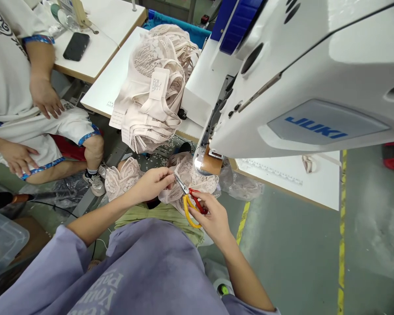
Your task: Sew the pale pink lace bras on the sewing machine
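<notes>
Scissors point(191, 204) with one yellow and one red handle loop are gripped in my right hand point(213, 215). Their metal blades point up and left, the tips close to my left fingertips. My left hand point(156, 183) is closed in a pinch on the edge of a beige lace bra point(188, 177). The bra drapes over my lap below the sewing machine's narrow arm point(202, 162). Further lace, a bra cup point(123, 178), shows left of my left wrist. What exactly lies between the blade tips is too small to tell.
A heap of beige bras point(151, 100) with a white label rests on the white table left of the sewing machine point(298, 83). A ruler strip point(272, 170) and a scrap point(308, 164) lie on the right tabletop. Another person point(41, 92) sits at left near a phone point(76, 46).
</notes>
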Motion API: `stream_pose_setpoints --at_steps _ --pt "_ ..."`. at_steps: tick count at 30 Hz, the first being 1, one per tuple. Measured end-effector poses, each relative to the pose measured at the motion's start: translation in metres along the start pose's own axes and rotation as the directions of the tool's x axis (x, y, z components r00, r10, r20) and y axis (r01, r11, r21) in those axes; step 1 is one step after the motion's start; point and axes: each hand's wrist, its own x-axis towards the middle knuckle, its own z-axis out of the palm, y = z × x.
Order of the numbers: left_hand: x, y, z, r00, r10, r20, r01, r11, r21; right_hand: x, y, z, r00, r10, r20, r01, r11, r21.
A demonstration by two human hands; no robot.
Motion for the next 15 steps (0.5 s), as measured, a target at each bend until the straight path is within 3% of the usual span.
stream_pose_setpoints --at_steps 5,7,9,12,14,15 --pt "0.002 -0.003 -0.001 0.999 0.008 -0.031 -0.012 0.992 -0.125 -0.012 0.010 -0.019 0.997 0.073 -0.033 -0.075 0.995 -0.059" --pt "0.002 -0.005 -0.002 0.997 0.035 -0.062 -0.044 0.987 -0.157 -0.018 0.020 -0.035 0.991 0.131 -0.007 -0.131 0.986 -0.107" --pt "0.002 -0.008 -0.002 0.990 0.076 -0.119 -0.087 0.993 -0.084 -0.018 0.035 -0.057 0.976 0.216 -0.010 -0.215 0.960 -0.180" --pt "0.002 -0.011 -0.002 0.971 0.131 -0.199 -0.107 0.986 0.127 0.003 0.064 -0.098 0.923 0.336 -0.188 -0.381 0.870 -0.314" --pt "0.004 -0.011 -0.004 0.969 0.145 -0.198 -0.103 0.973 0.207 0.026 0.085 -0.125 0.871 0.361 -0.333 -0.477 0.783 -0.398" --pt "0.006 -0.011 -0.006 0.974 0.138 -0.178 -0.098 0.971 0.219 0.038 0.094 -0.137 0.866 0.345 -0.361 -0.485 0.755 -0.441"
